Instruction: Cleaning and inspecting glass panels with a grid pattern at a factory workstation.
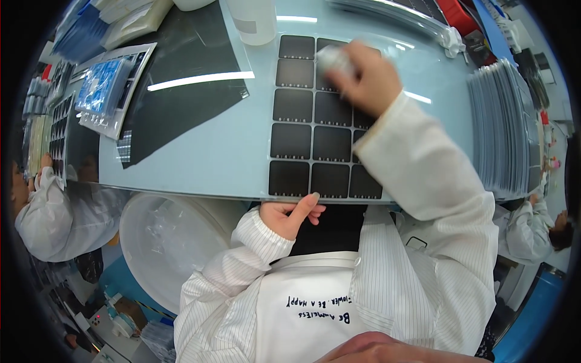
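Below, a pale, glossy table (206,157) spread wide. On its left part, a large dark sheet (175,109) with slanting edges. Near the middle, a panel sheet (331,144) of dark, rounded rectangles in three columns. Over its far right part, the right hand (370,77), blurred, fingers closed. At the table's near edge, the left hand (284,219), thumb raised, fingers curled; cannot tell whether gripping anything. Smallest, a white wad (333,58), clasped in the right hand.

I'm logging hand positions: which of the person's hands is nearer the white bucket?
The left hand: right of the bucket, at the near edge of the table. The right hand is farther away, over the dark panels.
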Tool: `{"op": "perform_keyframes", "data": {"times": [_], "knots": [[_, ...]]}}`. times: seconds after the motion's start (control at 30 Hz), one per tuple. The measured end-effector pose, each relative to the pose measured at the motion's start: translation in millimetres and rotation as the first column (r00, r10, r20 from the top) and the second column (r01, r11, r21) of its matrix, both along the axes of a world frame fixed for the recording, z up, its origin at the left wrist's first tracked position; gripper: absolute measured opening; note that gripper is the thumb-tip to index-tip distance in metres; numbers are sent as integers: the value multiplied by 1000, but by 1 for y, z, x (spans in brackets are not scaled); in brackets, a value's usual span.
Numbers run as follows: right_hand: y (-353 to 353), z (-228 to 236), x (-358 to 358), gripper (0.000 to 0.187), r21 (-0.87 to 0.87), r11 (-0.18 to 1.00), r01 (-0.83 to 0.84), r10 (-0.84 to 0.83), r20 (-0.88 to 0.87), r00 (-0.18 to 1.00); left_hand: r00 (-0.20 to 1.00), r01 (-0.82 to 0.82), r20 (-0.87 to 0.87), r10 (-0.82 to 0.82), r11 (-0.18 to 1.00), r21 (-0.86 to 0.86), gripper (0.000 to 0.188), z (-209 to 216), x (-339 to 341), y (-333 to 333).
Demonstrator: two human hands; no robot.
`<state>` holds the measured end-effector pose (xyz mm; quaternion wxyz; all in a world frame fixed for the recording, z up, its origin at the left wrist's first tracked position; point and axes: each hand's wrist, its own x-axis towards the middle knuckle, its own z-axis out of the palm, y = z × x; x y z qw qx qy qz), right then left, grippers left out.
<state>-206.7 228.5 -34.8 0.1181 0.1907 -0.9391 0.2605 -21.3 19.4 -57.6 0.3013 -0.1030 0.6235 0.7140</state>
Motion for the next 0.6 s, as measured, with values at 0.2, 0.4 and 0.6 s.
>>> {"op": "perform_keyframes", "data": {"times": [0.2,0.4,0.6], "knots": [[10,-13,-17,33,51,975,218,-215,-57,975,991,-64,-122,53,994,-84,42,-6,2,5],[51,-24,-56,37,33,958,286,-275,-192,942,979,-150,-149,140,987,-57,37,-10,0,10],[-18,-14,-18,37,76,973,216,-208,-106,972,966,-214,-161,201,974,-69,44,-14,-8,2]]}}
